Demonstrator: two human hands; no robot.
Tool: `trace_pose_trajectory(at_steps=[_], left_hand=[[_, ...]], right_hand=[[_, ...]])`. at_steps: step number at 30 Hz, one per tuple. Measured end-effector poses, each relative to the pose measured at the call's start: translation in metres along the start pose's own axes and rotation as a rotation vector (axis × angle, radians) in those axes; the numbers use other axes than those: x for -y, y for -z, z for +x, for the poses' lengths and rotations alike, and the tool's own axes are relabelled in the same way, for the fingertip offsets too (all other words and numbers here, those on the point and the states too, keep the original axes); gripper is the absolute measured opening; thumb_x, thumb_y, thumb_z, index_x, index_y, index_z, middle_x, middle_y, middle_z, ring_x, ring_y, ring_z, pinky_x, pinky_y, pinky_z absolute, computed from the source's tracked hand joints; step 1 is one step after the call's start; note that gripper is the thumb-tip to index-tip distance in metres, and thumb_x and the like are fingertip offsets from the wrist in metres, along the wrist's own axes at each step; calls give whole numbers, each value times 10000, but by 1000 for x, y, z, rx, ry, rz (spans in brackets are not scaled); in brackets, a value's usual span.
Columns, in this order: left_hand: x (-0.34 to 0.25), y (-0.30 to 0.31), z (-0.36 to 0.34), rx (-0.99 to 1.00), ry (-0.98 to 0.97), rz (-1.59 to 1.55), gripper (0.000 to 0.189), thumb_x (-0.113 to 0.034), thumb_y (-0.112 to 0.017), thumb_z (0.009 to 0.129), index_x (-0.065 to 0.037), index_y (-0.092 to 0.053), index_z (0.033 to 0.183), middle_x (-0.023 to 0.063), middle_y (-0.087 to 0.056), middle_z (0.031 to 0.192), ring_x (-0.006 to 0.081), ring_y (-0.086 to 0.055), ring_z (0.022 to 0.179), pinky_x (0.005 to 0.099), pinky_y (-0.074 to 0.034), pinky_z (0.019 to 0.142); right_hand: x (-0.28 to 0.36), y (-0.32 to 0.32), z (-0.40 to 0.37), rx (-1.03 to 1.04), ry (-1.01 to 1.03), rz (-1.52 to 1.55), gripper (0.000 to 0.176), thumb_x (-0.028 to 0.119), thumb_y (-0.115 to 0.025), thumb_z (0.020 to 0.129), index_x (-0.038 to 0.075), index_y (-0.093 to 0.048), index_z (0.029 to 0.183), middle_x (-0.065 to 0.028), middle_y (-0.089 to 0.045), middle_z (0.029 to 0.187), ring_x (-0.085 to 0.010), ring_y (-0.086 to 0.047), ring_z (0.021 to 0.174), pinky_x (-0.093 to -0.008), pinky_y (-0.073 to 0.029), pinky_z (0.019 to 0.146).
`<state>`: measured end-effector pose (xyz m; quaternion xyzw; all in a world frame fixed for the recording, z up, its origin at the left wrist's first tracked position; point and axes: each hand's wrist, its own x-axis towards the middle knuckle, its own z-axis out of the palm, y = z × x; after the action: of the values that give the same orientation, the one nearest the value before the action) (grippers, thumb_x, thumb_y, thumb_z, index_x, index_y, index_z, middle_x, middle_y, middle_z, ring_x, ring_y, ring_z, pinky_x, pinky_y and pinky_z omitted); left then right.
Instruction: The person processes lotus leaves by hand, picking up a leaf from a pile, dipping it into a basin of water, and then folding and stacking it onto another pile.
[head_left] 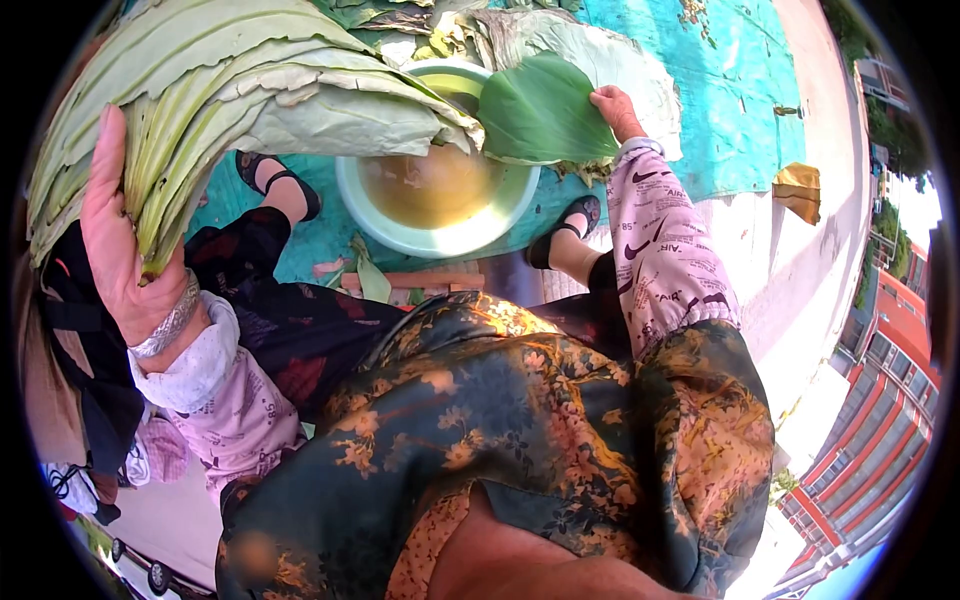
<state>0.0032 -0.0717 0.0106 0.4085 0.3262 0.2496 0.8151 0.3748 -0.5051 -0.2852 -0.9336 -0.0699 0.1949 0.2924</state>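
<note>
A thick fanned stack of large pale green leaves point(290, 100) rests on my left hand point(135, 250), its stems gathered between my raised thumb and palm. Over on the right, my right hand point(618, 110) pinches the edge of a single darker green leaf point(540, 108), spread flat with its left side close to the stack's tips. Beneath both sits a light green basin point(435, 240) with murky brownish water point(430, 190) in it. The stack and the single leaf hide parts of the basin's rim.
A turquoise sheet point(735, 110) covers the ground, with withered leaves point(600, 60) beyond the basin. My feet in dark shoes stand either side of it. Bricks point(425, 280) and a loose leaf point(372, 275) lie on the near side. A golden-brown piece point(798, 192) lies at the right.
</note>
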Motion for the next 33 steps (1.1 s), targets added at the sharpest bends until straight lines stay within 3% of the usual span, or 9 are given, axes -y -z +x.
trace_pose_trajectory(at_steps=[5, 8, 12, 15, 17, 22, 24, 26, 33], left_hand=[[2, 1, 2, 76, 9, -41, 294, -212, -510, 873, 25, -529, 1046, 153, -619, 954, 240, -638, 788, 345, -555, 662], [1, 3, 3, 127, 38, -93, 294, -198, -508, 875, 29, -521, 1061, 157, -612, 972, 246, -630, 816, 358, -546, 696], [1, 2, 0, 163, 41, -130, 287, -174, -503, 880, 41, -513, 1071, 170, -601, 996, 253, -619, 852, 372, -533, 734], [1, 0, -3, 90, 23, -88, 295, -196, -519, 869, 37, -524, 1049, 167, -610, 969, 251, -629, 813, 358, -547, 694], [1, 1, -3, 28, 6, -35, 298, -208, -529, 863, 36, -531, 1034, 166, -616, 950, 250, -636, 789, 350, -555, 668], [2, 3, -3, -15, -26, 14, 286, -211, -530, 862, 35, -544, 1008, 165, -620, 930, 245, -639, 770, 344, -558, 646], [3, 2, -4, -13, -23, 9, 291, -212, -527, 864, 34, -540, 1018, 163, -620, 934, 244, -639, 776, 346, -558, 651], [3, 0, -5, 18, -18, -11, 295, -213, -525, 865, 32, -536, 1030, 161, -620, 939, 244, -639, 782, 347, -557, 657], [1, -4, -4, 28, 5, -33, 304, -214, -508, 874, 28, -525, 1057, 159, -615, 964, 250, -635, 803, 353, -554, 677]], right_hand=[[34, 7, -23, 245, -314, 333, 352, 252, -694, 717, 4, -571, 934, -78, -594, 845, -173, -574, 723, -299, -472, 656], [46, 15, -26, 382, -369, 545, 285, 185, -678, 734, 0, -573, 924, -107, -601, 879, -221, -586, 759, -331, -482, 698], [42, 53, -7, 360, -298, 768, 185, 115, -650, 753, 18, -563, 885, -66, -598, 799, -181, -583, 706, -311, -490, 656], [27, 105, 15, 101, -233, 804, 334, 119, -674, 736, -6, -528, 1009, -102, -602, 881, -187, -584, 748, -317, -481, 664], [44, 135, 10, -427, -126, 539, 470, 165, -716, 697, -38, -525, 1076, -122, -596, 954, -182, -573, 790, -304, -467, 705], [79, 196, 13, -810, 284, 14, 376, 244, -650, 716, -15, -591, 983, -119, -639, 846, -208, -609, 750, -303, -472, 707], [93, 184, 15, -829, 337, -354, 319, 292, -620, 746, 43, -607, 945, -101, -640, 864, -223, -609, 785, -317, -456, 719], [112, 138, 0, -715, 236, -427, 227, 319, -584, 765, 177, -601, 942, -94, -639, 886, -274, -602, 820, -342, -451, 715], [67, -54, -48, -125, 273, -536, 172, 225, -519, 789, 164, -573, 940, -91, -592, 960, -291, -566, 901, -392, -446, 760]])
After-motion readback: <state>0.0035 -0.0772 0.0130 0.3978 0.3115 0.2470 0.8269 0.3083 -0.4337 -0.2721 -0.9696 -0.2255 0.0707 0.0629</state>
